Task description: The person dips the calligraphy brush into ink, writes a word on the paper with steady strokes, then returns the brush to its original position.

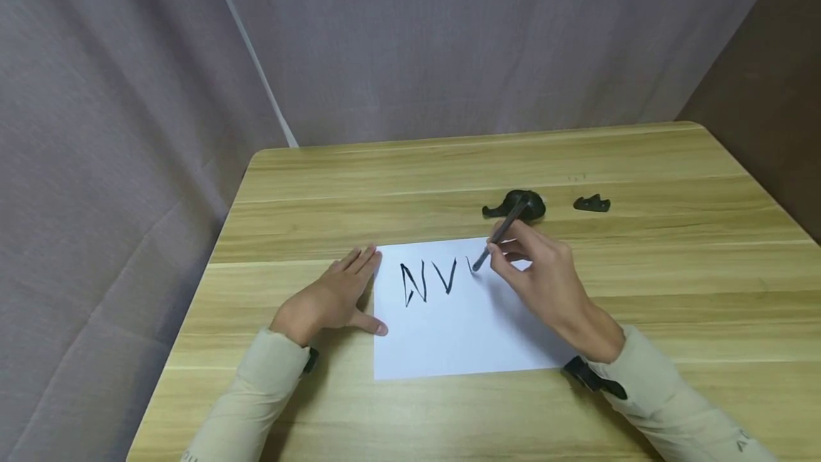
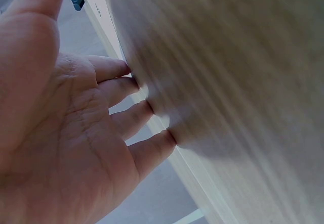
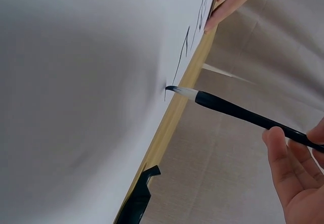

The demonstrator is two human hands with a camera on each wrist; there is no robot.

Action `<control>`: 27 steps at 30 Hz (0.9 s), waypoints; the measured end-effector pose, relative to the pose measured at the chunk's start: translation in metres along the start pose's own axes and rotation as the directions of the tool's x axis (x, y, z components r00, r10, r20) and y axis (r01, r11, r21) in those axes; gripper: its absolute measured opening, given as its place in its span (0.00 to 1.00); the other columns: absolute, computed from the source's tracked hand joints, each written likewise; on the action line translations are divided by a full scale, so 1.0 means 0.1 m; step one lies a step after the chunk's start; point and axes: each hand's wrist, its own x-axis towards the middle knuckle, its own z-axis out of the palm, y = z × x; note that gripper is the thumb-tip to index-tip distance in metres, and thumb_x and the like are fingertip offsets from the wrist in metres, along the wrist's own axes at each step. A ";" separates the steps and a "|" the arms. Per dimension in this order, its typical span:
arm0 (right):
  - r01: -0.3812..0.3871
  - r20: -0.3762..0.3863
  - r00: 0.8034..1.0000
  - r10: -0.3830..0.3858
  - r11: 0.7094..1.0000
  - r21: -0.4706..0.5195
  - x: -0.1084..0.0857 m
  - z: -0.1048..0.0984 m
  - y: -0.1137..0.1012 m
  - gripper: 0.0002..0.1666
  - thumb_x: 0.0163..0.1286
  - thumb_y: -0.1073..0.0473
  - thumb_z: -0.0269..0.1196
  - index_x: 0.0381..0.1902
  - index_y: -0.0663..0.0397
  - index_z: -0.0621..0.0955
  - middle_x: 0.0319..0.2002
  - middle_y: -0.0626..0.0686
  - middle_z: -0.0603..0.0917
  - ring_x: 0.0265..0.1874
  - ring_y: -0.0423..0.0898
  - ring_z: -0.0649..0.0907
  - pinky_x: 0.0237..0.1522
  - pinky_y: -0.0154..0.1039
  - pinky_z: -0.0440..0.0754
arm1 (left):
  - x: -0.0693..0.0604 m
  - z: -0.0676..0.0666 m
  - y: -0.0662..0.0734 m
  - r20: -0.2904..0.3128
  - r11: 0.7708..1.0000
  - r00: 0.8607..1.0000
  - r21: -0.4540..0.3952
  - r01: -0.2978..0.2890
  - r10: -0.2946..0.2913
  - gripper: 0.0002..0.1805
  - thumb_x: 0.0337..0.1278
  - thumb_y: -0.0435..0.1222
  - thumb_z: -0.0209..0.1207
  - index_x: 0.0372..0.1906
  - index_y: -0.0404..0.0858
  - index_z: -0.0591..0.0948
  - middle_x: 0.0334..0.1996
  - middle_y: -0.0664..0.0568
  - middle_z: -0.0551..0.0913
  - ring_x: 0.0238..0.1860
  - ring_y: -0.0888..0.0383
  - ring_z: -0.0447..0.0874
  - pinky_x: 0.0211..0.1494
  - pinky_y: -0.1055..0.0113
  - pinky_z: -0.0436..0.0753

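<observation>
A white sheet of paper (image 1: pixel 442 341) lies on the table, bearing black strokes like an N, a V and a short third mark. My right hand (image 1: pixel 545 284) pinches a dark brush (image 1: pixel 503 232) over its upper part. In the right wrist view the inked tip of the brush (image 3: pixel 228 107) touches the paper (image 3: pixel 91 82), and the fingers (image 3: pixel 278 148) hold the handle. My left hand (image 1: pixel 333 298) rests with extended fingers at the paper's left edge, thumb on the sheet. The left wrist view shows that hand (image 2: pixel 76 123) with its fingertips on the table.
Behind the paper stands a dark rounded object with a curved spout-like end (image 1: pixel 497 211), partly covered by the brush. To its right lies a small dark jagged piece (image 1: pixel 592 203). Grey curtain (image 1: pixel 410 41) hangs behind the wooden table (image 1: pixel 359 184).
</observation>
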 end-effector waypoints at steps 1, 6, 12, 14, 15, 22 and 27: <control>0.002 0.001 1.000 -0.002 1.000 -0.003 0.00 0.00 -0.01 0.14 0.61 0.81 0.69 0.42 0.68 0.82 0.37 0.59 0.90 0.33 0.53 0.93 0.39 0.23 0.86 | 0.00 0.00 0.00 0.000 1.000 1.000 -0.001 0.001 -0.001 0.73 0.50 0.62 0.75 0.87 0.36 0.43 0.87 0.44 0.38 0.86 0.43 0.32 0.86 0.43 0.44; -0.012 0.025 1.000 0.012 1.000 -0.010 -0.01 -0.02 -0.06 0.15 0.60 0.81 0.69 0.43 0.67 0.82 0.37 0.58 0.91 0.33 0.52 0.93 0.39 0.24 0.86 | 0.01 -0.01 0.00 0.001 1.000 1.000 -0.004 0.001 -0.001 0.73 0.50 0.62 0.76 0.87 0.37 0.42 0.87 0.44 0.37 0.86 0.43 0.32 0.86 0.43 0.44; -0.029 0.058 0.998 0.029 1.000 0.002 -0.02 -0.04 -0.12 0.15 0.61 0.81 0.68 0.42 0.64 0.81 0.36 0.56 0.91 0.34 0.51 0.93 0.40 0.25 0.86 | 0.02 -0.01 -0.02 0.003 1.000 1.000 -0.003 -0.001 0.001 0.73 0.50 0.62 0.75 0.87 0.37 0.42 0.87 0.45 0.37 0.86 0.43 0.32 0.86 0.43 0.44; -0.027 0.064 0.998 0.026 1.000 0.009 -0.02 -0.04 -0.13 0.15 0.61 0.81 0.68 0.42 0.64 0.81 0.35 0.56 0.90 0.34 0.51 0.93 0.40 0.25 0.87 | 0.02 -0.01 -0.02 0.001 1.000 1.000 -0.006 -0.002 0.002 0.73 0.50 0.62 0.76 0.87 0.36 0.42 0.87 0.44 0.37 0.86 0.43 0.32 0.86 0.42 0.45; -0.026 0.068 0.997 0.025 1.000 0.012 -0.03 -0.05 -0.13 0.15 0.61 0.81 0.68 0.42 0.64 0.81 0.35 0.56 0.90 0.33 0.51 0.93 0.40 0.25 0.87 | 0.02 -0.01 -0.03 -0.001 1.000 1.000 -0.007 -0.004 0.004 0.73 0.50 0.62 0.76 0.87 0.36 0.42 0.87 0.44 0.37 0.86 0.43 0.32 0.86 0.42 0.45; -0.041 0.086 0.996 0.040 0.999 0.004 -0.04 -0.06 -0.17 0.15 0.61 0.80 0.68 0.42 0.62 0.82 0.36 0.55 0.91 0.33 0.50 0.93 0.38 0.25 0.86 | 0.02 -0.02 -0.03 -0.006 1.000 1.000 -0.011 -0.004 0.004 0.73 0.50 0.62 0.76 0.86 0.36 0.43 0.87 0.44 0.38 0.86 0.43 0.32 0.85 0.42 0.45; -0.049 0.082 0.995 0.048 0.999 0.008 -0.04 -0.08 -0.19 0.15 0.61 0.80 0.68 0.42 0.63 0.82 0.35 0.56 0.90 0.34 0.51 0.93 0.39 0.25 0.86 | 0.02 -0.01 -0.04 -0.001 1.000 1.000 -0.008 -0.004 0.004 0.73 0.50 0.62 0.76 0.86 0.36 0.42 0.87 0.44 0.38 0.86 0.42 0.32 0.85 0.42 0.45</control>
